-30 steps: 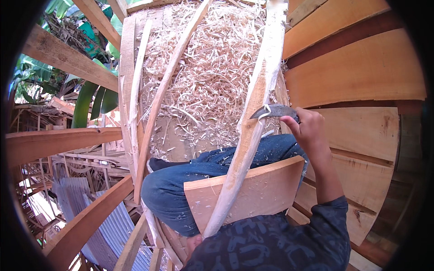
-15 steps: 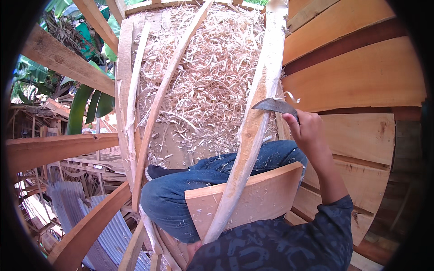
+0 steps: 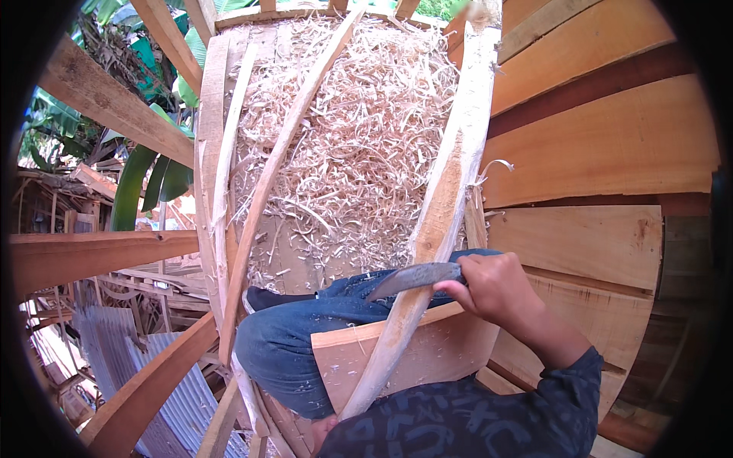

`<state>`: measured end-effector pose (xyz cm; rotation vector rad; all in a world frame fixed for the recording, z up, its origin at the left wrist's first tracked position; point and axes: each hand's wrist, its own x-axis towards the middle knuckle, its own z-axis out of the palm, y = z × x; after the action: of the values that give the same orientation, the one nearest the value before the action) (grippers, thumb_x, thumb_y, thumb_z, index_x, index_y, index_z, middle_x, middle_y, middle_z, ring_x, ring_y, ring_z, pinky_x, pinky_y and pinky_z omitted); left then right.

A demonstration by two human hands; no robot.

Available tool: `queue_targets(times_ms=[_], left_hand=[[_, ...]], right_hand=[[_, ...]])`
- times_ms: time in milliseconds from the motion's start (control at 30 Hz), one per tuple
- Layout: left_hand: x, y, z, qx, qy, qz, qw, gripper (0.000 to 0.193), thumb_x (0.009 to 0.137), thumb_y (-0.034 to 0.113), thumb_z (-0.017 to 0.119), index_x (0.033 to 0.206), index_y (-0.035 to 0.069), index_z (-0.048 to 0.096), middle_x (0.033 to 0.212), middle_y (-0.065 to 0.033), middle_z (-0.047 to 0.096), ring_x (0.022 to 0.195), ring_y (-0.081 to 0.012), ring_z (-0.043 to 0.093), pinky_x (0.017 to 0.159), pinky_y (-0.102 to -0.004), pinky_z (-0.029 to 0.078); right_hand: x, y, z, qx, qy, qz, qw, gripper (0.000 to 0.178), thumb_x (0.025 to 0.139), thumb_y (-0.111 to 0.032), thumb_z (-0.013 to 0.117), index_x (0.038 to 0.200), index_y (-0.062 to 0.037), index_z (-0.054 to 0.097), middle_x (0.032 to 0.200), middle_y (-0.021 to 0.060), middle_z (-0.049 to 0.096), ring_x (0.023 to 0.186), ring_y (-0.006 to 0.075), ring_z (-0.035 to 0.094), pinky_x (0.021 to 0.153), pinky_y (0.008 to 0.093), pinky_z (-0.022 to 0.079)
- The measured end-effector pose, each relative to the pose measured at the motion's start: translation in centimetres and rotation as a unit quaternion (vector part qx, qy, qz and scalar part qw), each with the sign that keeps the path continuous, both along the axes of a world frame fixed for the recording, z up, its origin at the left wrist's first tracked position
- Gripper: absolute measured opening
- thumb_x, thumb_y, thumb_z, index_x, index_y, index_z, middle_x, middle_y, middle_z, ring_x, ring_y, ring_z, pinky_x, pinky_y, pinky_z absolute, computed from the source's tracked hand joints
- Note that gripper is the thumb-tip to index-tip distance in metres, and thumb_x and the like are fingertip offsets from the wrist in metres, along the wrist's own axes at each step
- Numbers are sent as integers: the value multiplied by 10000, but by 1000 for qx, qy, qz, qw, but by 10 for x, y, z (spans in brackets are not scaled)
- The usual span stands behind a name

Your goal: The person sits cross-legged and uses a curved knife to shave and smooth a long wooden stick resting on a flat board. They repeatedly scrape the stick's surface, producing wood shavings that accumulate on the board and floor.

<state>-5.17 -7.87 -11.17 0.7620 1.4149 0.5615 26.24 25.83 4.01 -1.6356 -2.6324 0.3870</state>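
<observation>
My right hand [image 3: 496, 286] is closed round the handle of a broad curved knife [image 3: 416, 278]. Its grey blade points left and lies across a long, partly peeled wooden pole [image 3: 439, 221]. The pole slants from the far right down to my body, over my jeans-clad legs [image 3: 282, 347] and a wooden board [image 3: 427, 343] resting against my lap. Only a little of my left hand [image 3: 325, 427] shows, beside the pole's near end; its fingers are hidden by the pole and my dark shirt.
Curled wood shavings [image 3: 359, 130] cover much of the plank floor. Long thin poles [image 3: 267, 183] lie along the left edge, next to slanting wooden rails [image 3: 107, 248]. A plank wall [image 3: 595, 145] stands at the right. Corrugated metal sheets [image 3: 179, 389] lie beyond the rails, lower left.
My right hand has drawn the knife down along the pole toward my body. A curl of wood now hangs from the pole's right side. The view has shifted slightly.
</observation>
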Motion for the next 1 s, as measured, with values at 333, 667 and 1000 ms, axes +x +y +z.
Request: queue_targets(times_ms=[333, 667, 1000], left_hand=[[0, 1, -4, 11, 6, -3, 1000, 582, 953, 451, 429, 580, 12, 517, 491, -31, 453, 499, -101, 449, 459, -332, 350], [-4, 1, -9, 34, 14, -13, 999, 588, 953, 448, 431, 567, 10, 504, 477, -30, 434, 491, -99, 438, 451, -335, 343], [-7, 19, -2, 49, -2, -29, 998, 586, 956, 446, 431, 599, -9, 524, 499, -18, 453, 530, -89, 445, 469, -324, 358]], right_hand=[[39, 22, -21, 105, 79, -116, 985, 459, 917, -386, 542, 640, -22, 570, 529, 181, 529, 509, 364, 569, 463, 415, 435], [48, -16, -26, 47, 129, -170, 976, 467, 860, -382, 626, 628, 14, 539, 587, 209, 521, 529, 381, 532, 471, 413, 394], [98, -125, -76, -8, 337, -446, 829, 421, 836, -242, 701, 568, -71, 426, 564, -26, 451, 584, 85, 447, 589, 268, 416]])
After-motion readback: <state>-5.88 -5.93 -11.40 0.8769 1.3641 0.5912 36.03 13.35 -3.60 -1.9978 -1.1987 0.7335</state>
